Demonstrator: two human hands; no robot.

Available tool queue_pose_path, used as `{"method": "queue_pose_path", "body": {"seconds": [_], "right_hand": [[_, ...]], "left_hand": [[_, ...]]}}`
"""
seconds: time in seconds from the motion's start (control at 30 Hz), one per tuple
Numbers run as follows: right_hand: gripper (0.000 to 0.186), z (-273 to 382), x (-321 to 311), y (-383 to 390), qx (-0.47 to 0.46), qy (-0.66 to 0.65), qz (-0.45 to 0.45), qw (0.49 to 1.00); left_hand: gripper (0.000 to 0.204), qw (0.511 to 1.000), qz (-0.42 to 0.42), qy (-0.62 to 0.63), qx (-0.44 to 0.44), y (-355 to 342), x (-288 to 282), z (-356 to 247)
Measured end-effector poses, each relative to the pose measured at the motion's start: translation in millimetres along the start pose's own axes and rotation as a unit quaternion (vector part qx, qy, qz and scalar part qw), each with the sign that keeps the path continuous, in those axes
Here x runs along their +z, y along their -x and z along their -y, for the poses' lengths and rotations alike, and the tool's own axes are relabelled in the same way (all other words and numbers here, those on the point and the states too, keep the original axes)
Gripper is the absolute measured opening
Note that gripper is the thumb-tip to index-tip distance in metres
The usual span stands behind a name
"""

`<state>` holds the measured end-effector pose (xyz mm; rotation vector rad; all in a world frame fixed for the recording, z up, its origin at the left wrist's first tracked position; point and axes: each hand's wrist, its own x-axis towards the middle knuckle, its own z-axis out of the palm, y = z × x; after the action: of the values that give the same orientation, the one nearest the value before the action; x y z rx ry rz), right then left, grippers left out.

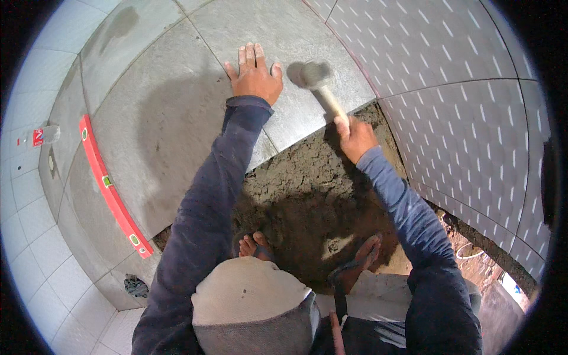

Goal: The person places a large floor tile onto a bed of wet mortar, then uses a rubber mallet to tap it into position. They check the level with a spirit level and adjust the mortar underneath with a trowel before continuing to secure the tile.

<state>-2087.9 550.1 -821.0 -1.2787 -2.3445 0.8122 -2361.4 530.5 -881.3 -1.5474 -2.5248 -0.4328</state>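
My left hand [255, 80] lies flat on a grey floor tile [307, 121], fingers spread, close to the joint with the neighbouring tile [177, 136]. In my right hand [356, 139] is the pale handle of a mallet [316, 76]. Its head, slightly blurred, is over the same tile, right of my left hand; I cannot tell whether it touches the surface. Along the tile's near edge runs a bed of rough, damp mortar [296, 168].
A red spirit level [112, 186] rests on the tiles at the left. Beyond it lies a clear plastic bottle [48, 135]. A dark crumpled lump [136, 286] sits at the lower left. A patterned tiled wall [461, 130] rises on the right. My feet [255, 245] are by the mortar.
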Motion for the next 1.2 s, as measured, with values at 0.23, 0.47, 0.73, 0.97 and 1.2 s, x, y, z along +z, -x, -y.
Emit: {"method": "queue_pose_path", "body": {"seconds": [0.23, 0.47, 0.73, 0.97, 1.2], "right_hand": [[0.037, 5, -18, 20, 0.039, -0.039, 0.061, 0.997], [0.041, -14, -10, 24, -0.002, 0.041, 0.076, 0.996], [0.042, 3, -25, 21, 0.041, -0.004, 0.112, 0.993], [0.037, 7, -11, 32, 0.04, -0.002, 0.139, 0.99], [0.044, -25, -51, 138, -0.137, 0.137, 0.317, 0.928]], "left_hand": [[0.063, 1.0, -0.01, -0.006, -0.008, 2, 4, 3], [0.065, 1.0, -0.013, 0.002, -0.006, 3, 4, 4], [0.065, 1.0, -0.008, -0.002, -0.016, 0, 4, 0], [0.066, 1.0, -0.009, -0.022, -0.003, 5, 10, 16], [0.07, 0.98, -0.055, -0.085, -0.171, 68, -76, 152]]}}
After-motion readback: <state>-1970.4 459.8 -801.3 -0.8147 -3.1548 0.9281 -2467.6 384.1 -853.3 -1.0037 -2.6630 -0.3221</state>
